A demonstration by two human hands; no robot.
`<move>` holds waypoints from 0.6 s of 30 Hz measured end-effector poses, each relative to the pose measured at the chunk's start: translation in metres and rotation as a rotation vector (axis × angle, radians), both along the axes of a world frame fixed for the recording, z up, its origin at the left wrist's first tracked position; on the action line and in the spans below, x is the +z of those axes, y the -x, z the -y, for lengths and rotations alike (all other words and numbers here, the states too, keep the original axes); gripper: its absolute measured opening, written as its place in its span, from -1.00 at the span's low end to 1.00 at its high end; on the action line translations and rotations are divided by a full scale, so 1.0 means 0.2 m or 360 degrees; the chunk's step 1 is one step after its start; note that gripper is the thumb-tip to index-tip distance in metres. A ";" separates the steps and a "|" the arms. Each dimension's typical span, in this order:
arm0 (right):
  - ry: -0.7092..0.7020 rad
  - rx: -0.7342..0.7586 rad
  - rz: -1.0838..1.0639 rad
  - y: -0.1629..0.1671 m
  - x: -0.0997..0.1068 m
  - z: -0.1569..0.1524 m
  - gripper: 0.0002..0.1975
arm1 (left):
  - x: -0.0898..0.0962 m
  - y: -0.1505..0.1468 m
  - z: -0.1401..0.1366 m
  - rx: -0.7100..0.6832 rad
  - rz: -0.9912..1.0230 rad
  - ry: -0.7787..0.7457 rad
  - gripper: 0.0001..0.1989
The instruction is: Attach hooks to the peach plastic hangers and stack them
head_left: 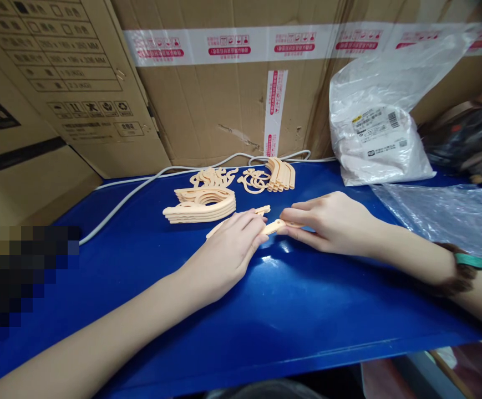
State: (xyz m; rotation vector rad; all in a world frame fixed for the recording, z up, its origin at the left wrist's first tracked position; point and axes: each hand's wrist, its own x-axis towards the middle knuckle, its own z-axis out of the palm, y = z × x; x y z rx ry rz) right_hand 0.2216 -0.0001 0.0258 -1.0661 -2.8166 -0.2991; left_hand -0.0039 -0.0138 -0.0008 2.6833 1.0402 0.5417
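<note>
My left hand (234, 244) is closed around a beige plastic folding-hanger piece (273, 226), whose ends stick out on both sides of the fingers. My right hand (328, 221) pinches a second beige part at the right end of that piece, and the two parts meet between my hands. Most of the right-hand part is hidden by the fingers. Just behind my left hand lies a neat stack of beige hanger arms (201, 208). Farther back are a pile of beige hooks (213, 177), several ring-shaped pieces (255, 182) and a bundle of curved bars (281, 176).
All this stands on a blue tabletop (224, 343) with its front edge near me. A white cable (128, 205) runs along the back. Cardboard boxes (207, 100) wall off the back and left. At the right are a white plastic bag (378, 138) and a clear plastic sheet (452, 216).
</note>
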 end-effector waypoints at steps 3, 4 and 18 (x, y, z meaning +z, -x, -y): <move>0.0013 0.0008 -0.0035 -0.01 0.00 0.00 -0.60 | -0.01 0.00 0.00 -0.0002 -0.0027 0.0018 -0.68; 0.0029 0.0008 -0.0055 -0.01 -0.01 0.00 -0.60 | -0.01 0.00 0.00 -0.0006 -0.0034 0.0022 -0.68; 0.0390 -0.0120 -0.0272 -0.01 0.00 -0.01 -0.65 | -0.01 0.00 -0.01 -0.0048 -0.0042 0.0000 -0.69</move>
